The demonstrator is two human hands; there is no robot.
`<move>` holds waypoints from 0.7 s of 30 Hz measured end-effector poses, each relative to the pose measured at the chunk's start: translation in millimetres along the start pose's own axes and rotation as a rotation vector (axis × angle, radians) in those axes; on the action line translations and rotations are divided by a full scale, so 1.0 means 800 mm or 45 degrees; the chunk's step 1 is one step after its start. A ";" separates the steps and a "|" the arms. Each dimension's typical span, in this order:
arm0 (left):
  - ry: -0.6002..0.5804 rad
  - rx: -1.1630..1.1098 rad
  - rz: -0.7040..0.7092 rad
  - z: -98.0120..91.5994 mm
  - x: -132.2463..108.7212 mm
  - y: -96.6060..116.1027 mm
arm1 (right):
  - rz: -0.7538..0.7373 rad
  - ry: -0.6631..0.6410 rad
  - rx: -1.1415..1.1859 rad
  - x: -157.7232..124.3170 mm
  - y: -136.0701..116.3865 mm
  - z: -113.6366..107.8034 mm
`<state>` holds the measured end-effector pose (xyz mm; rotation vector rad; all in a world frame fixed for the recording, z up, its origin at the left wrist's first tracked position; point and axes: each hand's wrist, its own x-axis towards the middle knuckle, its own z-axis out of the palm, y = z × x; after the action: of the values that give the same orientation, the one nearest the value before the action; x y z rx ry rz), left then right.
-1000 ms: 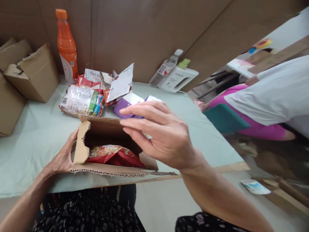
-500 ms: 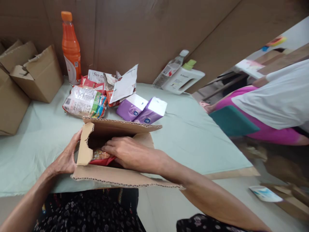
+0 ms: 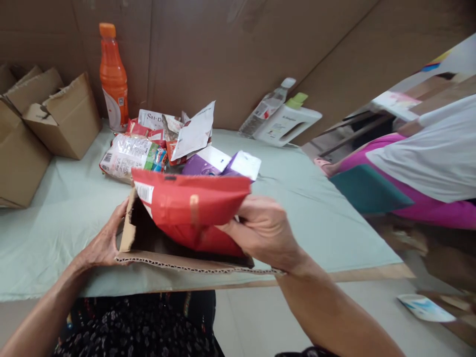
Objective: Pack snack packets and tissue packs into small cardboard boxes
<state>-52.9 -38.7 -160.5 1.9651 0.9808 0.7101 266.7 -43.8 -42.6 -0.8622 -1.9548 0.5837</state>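
My right hand grips a red snack packet by its right edge and holds it above the open cardboard box at the table's near edge. My left hand presses against the box's left side, thumb on a raised flap. Behind the packet lie two purple cartons, partly hidden by it.
A pile of snack packets and an orange bottle sit at the back of the pale green table. Empty cardboard boxes stand at the left. A white jug lies back right. Another person's clothing is at the right.
My right hand went down into the box, took hold of the red packet and lifted it out. My left hand stayed on the box's side.
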 end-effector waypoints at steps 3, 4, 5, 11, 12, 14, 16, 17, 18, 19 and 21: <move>0.009 -0.037 0.057 -0.001 0.001 0.005 | 0.175 0.289 0.131 0.009 -0.001 -0.008; 0.016 -0.047 0.060 -0.002 0.000 0.008 | 0.219 0.376 0.170 0.013 0.001 -0.009; 0.016 -0.058 0.054 -0.002 0.000 0.012 | 0.251 0.455 0.214 0.017 0.005 -0.010; -0.018 -0.091 0.010 -0.007 -0.001 0.021 | 0.287 0.860 0.447 0.048 0.036 -0.005; -0.016 -0.083 0.001 -0.007 -0.002 0.020 | 0.272 0.919 0.464 0.051 0.040 -0.003; -0.015 -0.064 -0.013 -0.008 -0.003 0.019 | 0.222 1.028 0.481 0.057 0.049 -0.002; -0.014 -0.059 -0.001 -0.007 -0.004 0.017 | 0.160 1.100 0.476 0.061 0.060 -0.004; -0.012 -0.061 0.013 -0.007 -0.004 0.016 | 0.132 1.113 0.462 0.062 0.069 -0.007; -0.009 -0.063 0.021 -0.006 -0.005 0.015 | 0.115 1.113 0.442 0.064 0.079 -0.010; -0.007 -0.067 0.024 -0.006 -0.005 0.015 | 0.109 1.102 0.419 0.065 0.092 -0.014; -0.003 -0.077 0.002 -0.005 -0.006 0.014 | 0.132 1.086 0.391 0.068 0.125 -0.024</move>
<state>-54.7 -45.1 -149.6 1.9141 0.9454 0.7300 298.1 63.3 -72.1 -0.8321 -1.0258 0.4512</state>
